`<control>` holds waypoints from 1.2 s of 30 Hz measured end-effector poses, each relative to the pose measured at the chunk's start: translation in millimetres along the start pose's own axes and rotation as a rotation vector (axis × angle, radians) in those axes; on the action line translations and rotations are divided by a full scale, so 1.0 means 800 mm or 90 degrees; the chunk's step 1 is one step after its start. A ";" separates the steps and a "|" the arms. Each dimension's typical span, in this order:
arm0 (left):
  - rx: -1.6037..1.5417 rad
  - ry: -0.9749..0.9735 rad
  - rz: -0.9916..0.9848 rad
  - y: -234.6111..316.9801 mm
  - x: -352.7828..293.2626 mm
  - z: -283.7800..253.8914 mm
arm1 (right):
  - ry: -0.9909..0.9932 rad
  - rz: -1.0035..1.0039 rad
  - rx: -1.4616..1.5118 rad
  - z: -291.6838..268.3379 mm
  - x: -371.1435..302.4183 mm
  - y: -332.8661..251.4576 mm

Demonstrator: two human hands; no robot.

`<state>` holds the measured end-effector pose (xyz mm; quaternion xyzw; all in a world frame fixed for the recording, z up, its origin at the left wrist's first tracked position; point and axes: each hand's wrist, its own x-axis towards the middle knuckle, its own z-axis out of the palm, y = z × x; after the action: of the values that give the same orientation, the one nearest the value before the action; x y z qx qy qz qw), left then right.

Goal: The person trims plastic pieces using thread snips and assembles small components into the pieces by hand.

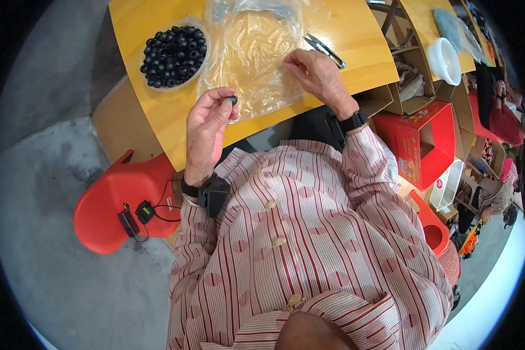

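My left hand (pixel 207 125) pinches a small, round black bead (pixel 233 100) between thumb and fingertips near the table's front edge. To the right, my right hand (pixel 321 73) has its thumb and index finger pressed together above the clear plastic bag (pixel 254 64); whatever they hold is too small to make out. A round white bowl (pixel 206 65) at the far left is heaped with black beads (pixel 172 49) that have holes through them. Just beyond my right hand lies a pair of thread snips (pixel 326 51).
The yellow wooden table (pixel 367 52) carries all this. A red stool (pixel 111 204) with small electronic devices stands at left. On the right are a red box (pixel 417 143), cardboard boxes, a white bowl (pixel 444 61) and a white basket (pixel 447 185). Other people sit farther right.
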<state>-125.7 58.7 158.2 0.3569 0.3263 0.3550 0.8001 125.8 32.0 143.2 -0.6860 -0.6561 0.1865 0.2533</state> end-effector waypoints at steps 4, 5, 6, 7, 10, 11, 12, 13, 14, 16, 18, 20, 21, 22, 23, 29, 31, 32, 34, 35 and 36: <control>-0.001 0.023 -0.013 0.000 -0.001 0.001 | -0.003 -0.072 0.031 -0.004 -0.002 -0.006; -0.013 0.018 -0.010 -0.002 -0.001 -0.003 | -0.028 -0.087 0.054 -0.003 -0.004 -0.008; -0.024 0.012 -0.007 -0.003 0.000 -0.006 | -0.030 -0.086 0.054 0.002 -0.007 -0.007; -0.026 0.012 -0.008 -0.004 0.000 -0.005 | -0.045 -0.101 0.051 0.008 -0.012 -0.005; -0.056 0.027 -0.014 -0.002 0.001 -0.003 | -0.054 -0.148 0.018 0.025 -0.016 -0.009; -0.092 0.018 -0.022 -0.001 0.000 -0.002 | -0.046 -0.179 -0.011 0.029 -0.016 -0.014; -0.128 0.009 -0.029 0.000 -0.001 0.000 | -0.058 -0.166 -0.027 0.029 -0.020 -0.020; -0.124 0.019 -0.021 0.003 -0.002 0.003 | -0.060 -0.176 -0.020 0.030 -0.020 -0.026; -0.154 -0.004 -0.024 0.005 -0.001 0.007 | -0.047 -0.196 -0.077 0.030 -0.020 -0.029; -0.220 -0.049 -0.034 0.008 0.000 0.008 | -0.015 -0.235 -0.165 0.031 -0.018 -0.028; -0.226 -0.050 -0.030 0.012 -0.003 0.010 | -0.013 -0.247 -0.184 0.033 -0.019 -0.028; -0.246 -0.056 -0.032 0.016 -0.006 0.016 | -0.011 -0.256 -0.205 0.033 -0.019 -0.031; -0.245 -0.053 -0.028 0.018 -0.007 0.018 | -0.013 -0.265 -0.222 0.034 -0.019 -0.031; -0.248 -0.054 -0.028 0.018 -0.007 0.021 | -0.014 -0.271 -0.239 0.033 -0.018 -0.032; -0.251 -0.055 -0.029 0.019 -0.008 0.022 | -0.014 -0.272 -0.238 0.034 -0.017 -0.033; -0.165 -0.111 0.001 0.028 -0.010 0.023 | -0.005 -0.259 -0.201 0.038 -0.013 -0.037; -0.134 -0.107 0.020 0.030 -0.010 0.027 | -0.008 -0.245 -0.174 0.037 -0.014 -0.035; -0.104 -0.103 0.040 0.031 -0.010 0.029 | -0.008 -0.244 -0.174 0.036 -0.015 -0.034; -0.076 -0.103 0.051 0.032 -0.011 0.032 | -0.012 -0.230 -0.098 0.032 -0.017 -0.034; -0.048 -0.102 0.065 0.033 -0.011 0.033 | -0.013 -0.228 -0.098 0.030 -0.017 -0.035; -0.048 -0.103 0.063 0.033 -0.012 0.035 | -0.017 -0.213 -0.061 0.027 -0.018 -0.036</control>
<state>-118.1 54.6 196.9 0.3694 0.2290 0.3762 0.8183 88.9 20.5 141.8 -0.5757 -0.7728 0.1192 0.2390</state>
